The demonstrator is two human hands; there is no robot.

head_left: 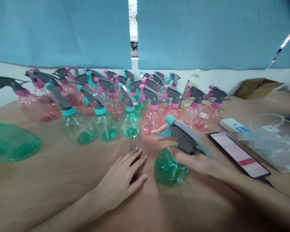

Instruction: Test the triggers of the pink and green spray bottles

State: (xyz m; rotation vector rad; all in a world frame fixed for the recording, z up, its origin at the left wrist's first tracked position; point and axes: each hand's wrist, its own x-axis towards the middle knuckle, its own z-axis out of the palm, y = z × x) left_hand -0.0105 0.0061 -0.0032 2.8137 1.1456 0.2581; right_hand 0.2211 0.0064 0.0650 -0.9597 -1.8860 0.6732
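My right hand grips a green spray bottle around its neck, below the grey head with a turquoise nozzle. The thumb lies across the near side, and other fingers reach out behind the head. On the wooden table, my left hand rests palm down with its fingers stretched out and nothing in them. Just beyond it stand three green spray bottles with turquoise collars. A pink spray bottle is behind my right fingertips.
Several more pink and green spray bottles crowd the back. A green bottle body lies at the left edge. On the right are a phone, a white power strip and a cardboard box. A blue curtain hangs behind.
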